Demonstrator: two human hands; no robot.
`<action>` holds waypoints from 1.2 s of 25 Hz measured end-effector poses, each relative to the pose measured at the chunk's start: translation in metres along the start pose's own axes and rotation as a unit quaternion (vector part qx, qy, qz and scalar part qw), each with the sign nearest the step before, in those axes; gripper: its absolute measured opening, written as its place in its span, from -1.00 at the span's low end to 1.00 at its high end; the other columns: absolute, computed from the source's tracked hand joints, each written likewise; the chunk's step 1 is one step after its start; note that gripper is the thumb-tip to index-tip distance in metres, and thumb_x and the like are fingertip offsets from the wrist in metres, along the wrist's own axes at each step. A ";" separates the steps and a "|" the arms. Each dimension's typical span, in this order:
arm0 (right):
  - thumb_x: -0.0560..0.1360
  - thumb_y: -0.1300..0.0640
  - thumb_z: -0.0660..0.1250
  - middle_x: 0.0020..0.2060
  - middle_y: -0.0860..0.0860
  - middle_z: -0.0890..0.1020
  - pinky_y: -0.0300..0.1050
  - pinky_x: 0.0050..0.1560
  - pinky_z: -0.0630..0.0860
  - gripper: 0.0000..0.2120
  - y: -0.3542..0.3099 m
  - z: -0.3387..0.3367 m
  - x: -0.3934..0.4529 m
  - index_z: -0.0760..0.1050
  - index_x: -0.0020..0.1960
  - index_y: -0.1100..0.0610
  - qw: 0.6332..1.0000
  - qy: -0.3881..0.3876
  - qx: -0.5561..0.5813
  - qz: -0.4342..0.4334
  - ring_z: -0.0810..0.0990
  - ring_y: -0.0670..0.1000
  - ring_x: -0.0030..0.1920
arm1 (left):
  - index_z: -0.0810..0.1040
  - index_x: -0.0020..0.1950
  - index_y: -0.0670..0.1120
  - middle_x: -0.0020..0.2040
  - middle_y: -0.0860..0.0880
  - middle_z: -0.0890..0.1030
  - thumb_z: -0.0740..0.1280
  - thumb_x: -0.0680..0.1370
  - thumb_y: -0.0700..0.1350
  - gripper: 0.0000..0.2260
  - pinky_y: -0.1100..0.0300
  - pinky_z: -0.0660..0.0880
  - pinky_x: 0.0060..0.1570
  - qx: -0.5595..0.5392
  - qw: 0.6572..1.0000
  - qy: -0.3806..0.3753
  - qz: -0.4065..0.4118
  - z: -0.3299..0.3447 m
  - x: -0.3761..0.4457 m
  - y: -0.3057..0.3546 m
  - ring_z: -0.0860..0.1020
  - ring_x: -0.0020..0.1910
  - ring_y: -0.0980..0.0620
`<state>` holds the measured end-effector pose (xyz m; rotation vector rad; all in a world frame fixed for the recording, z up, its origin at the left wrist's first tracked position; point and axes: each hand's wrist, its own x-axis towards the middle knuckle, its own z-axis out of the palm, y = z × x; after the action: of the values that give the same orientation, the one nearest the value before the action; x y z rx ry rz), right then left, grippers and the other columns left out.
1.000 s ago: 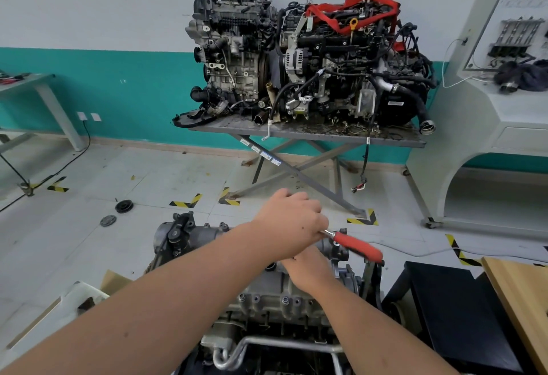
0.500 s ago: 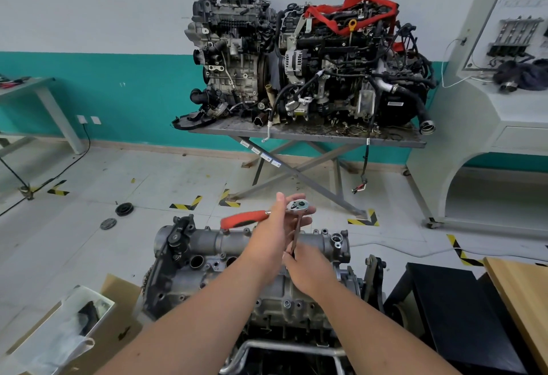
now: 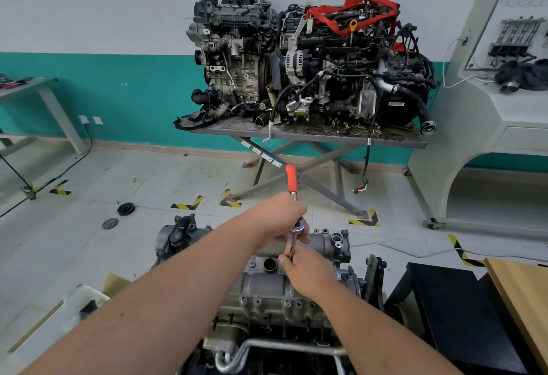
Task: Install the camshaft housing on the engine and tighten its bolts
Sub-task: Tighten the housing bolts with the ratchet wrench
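Over the grey cast-aluminium camshaft housing (image 3: 323,245), your left hand (image 3: 281,220) grips the red-handled ratchet (image 3: 292,184). Right hand (image 3: 308,273) pinches its extension; keep that square on the bolt, short swings.

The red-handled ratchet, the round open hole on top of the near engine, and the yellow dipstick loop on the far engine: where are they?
red-handled ratchet (image 3: 291,178), head view, middle of its red handle.
round open hole (image 3: 270,265), head view, its dark centre.
yellow dipstick loop (image 3: 353,24), head view, the ring itself.
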<state>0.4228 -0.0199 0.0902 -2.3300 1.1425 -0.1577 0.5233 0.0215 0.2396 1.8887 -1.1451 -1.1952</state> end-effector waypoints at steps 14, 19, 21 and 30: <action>0.61 0.06 0.14 -0.18 0.02 0.61 0.09 -0.03 0.60 -0.82 -0.008 -0.006 0.003 0.50 -0.04 0.05 0.998 -0.009 0.053 0.021 0.62 0.07 -0.13 | 0.67 0.13 -0.05 0.21 -0.04 0.62 0.17 0.63 0.14 -0.63 0.02 0.52 0.09 0.373 0.764 0.262 0.456 0.011 0.006 -0.048 0.58 0.16 -0.07; 0.63 -0.02 0.05 -0.14 0.02 0.64 0.03 -0.10 0.53 -0.79 -0.005 -0.004 0.003 0.43 -0.05 -0.01 1.000 -0.002 0.029 -0.008 0.61 0.11 -0.10 | 0.55 0.25 0.23 0.31 0.26 0.54 0.09 0.63 0.20 -0.68 0.14 0.50 0.19 -0.129 0.925 0.207 0.291 0.036 0.007 -0.053 0.59 0.18 0.18; 0.63 -0.02 0.05 -0.18 -0.01 0.62 0.01 -0.13 0.51 -0.79 -0.004 -0.003 0.003 0.40 -0.09 -0.01 1.000 -0.001 0.024 0.005 0.59 0.08 -0.15 | 0.63 0.06 0.24 0.14 0.18 0.65 0.08 0.65 0.17 -0.69 0.05 0.49 0.09 -0.313 0.906 0.209 0.191 0.042 0.009 -0.044 0.64 -0.02 0.13; 0.65 -0.16 0.07 -0.13 0.02 0.63 -0.02 -0.17 0.47 -0.75 -0.002 0.000 0.003 0.36 -0.05 -0.02 1.000 0.005 -0.023 -0.005 0.61 0.11 -0.09 | 0.46 0.03 -0.12 -0.39 -0.07 0.63 0.23 0.64 -0.03 -0.84 0.12 0.57 -0.24 -0.336 0.935 0.113 -0.017 0.004 0.015 -0.024 0.63 -0.40 -0.05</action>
<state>0.4259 -0.0216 0.0910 -2.3774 1.1511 -0.1490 0.5315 0.0178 0.2123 1.4611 -0.4842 -1.1567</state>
